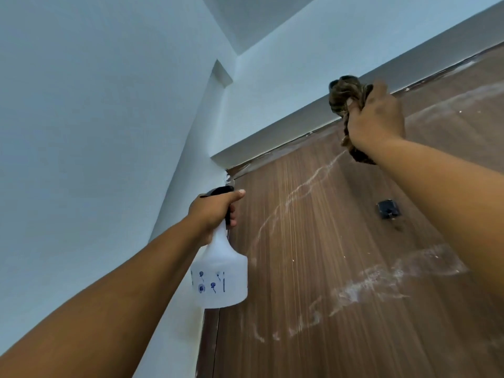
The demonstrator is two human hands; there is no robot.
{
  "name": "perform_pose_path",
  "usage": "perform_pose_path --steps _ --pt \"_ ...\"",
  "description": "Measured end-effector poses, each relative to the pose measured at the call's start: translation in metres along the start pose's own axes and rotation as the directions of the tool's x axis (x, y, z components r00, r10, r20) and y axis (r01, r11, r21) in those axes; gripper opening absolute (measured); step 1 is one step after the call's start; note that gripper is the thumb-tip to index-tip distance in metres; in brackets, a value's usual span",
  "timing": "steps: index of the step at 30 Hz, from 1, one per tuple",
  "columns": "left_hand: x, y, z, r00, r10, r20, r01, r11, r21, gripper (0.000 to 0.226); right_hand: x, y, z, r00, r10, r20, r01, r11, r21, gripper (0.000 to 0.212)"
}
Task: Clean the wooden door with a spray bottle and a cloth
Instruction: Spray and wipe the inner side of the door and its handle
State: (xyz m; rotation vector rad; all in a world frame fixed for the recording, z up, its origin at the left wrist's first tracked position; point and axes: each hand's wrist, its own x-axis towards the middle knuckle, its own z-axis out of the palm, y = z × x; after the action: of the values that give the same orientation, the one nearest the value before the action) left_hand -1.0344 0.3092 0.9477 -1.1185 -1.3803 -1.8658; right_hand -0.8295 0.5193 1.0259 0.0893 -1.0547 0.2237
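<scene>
The brown wooden door (341,255) fills the lower right, streaked with white smears and dusty marks. My left hand (212,211) grips the black trigger head of a white translucent spray bottle (221,276) with small blue prints, held up near the door's upper left corner. My right hand (379,118) holds a bunched brown patterned cloth (344,95) raised at the door's top edge, against the pale frame; one end of the cloth hangs below the wrist.
A pale lintel (300,124) runs diagonally above the door. Light blue walls (95,118) close in on the left, with the ceiling above. A small dark fitting (388,209) is fixed on the door's face.
</scene>
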Motion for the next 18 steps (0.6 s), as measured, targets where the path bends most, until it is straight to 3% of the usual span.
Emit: perform_pose_path --steps 4,8,13,18 --pt "0.014 -0.011 0.007 0.979 -0.076 0.190 0.060 0.994 0.090 0.035 -0.020 0.006 0.053 0.986 -0.118 0.115 0.128 0.988 -0.083 0.020" --pt "0.032 -0.016 0.008 0.976 -0.050 0.212 0.032 0.996 0.087 0.029 -0.041 0.007 0.092 0.944 -0.256 0.207 0.302 0.923 -0.238 0.020" --pt "0.059 -0.015 -0.002 0.974 -0.038 0.221 0.031 0.999 0.034 0.033 -0.050 -0.004 0.119 0.929 -0.355 0.104 0.369 0.899 -0.236 0.036" --pt "0.083 -0.034 -0.027 0.961 -0.127 0.247 0.152 0.984 -0.088 0.030 -0.046 -0.015 0.151 0.884 -0.458 0.090 0.452 0.794 -0.407 0.030"
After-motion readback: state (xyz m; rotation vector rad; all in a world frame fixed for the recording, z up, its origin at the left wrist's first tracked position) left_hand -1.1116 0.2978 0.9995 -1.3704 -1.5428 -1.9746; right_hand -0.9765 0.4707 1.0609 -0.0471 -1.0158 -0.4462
